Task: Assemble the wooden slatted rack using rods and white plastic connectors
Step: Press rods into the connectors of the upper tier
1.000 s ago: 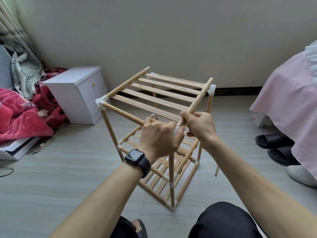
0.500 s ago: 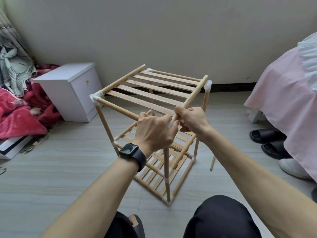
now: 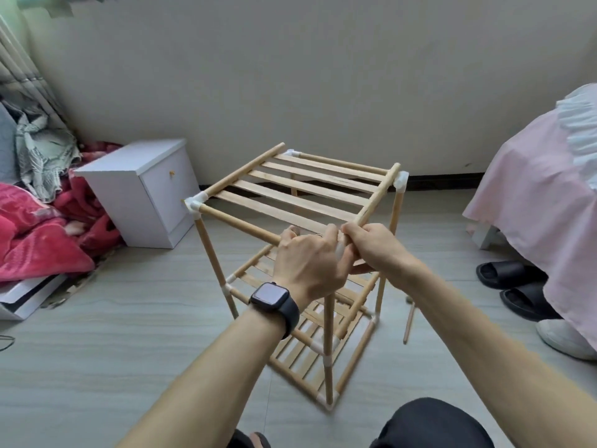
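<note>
Item: pale wooden slatted rack (image 3: 239,223), upright on floor (image 3: 129,350), near top corner inside our grips. L grip (image 3: 310,263) clamped on white plastic corner connector (image 3: 340,251); R grip (image 3: 371,250) clamped on round wooden side rod (image 3: 371,202), just beyond. We'd push rod straight in, connector braced, no twist.

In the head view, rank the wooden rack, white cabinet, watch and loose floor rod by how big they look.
1. wooden rack
2. white cabinet
3. watch, though it is nearest the camera, so its lead over the rod is unsure
4. loose rod
</note>
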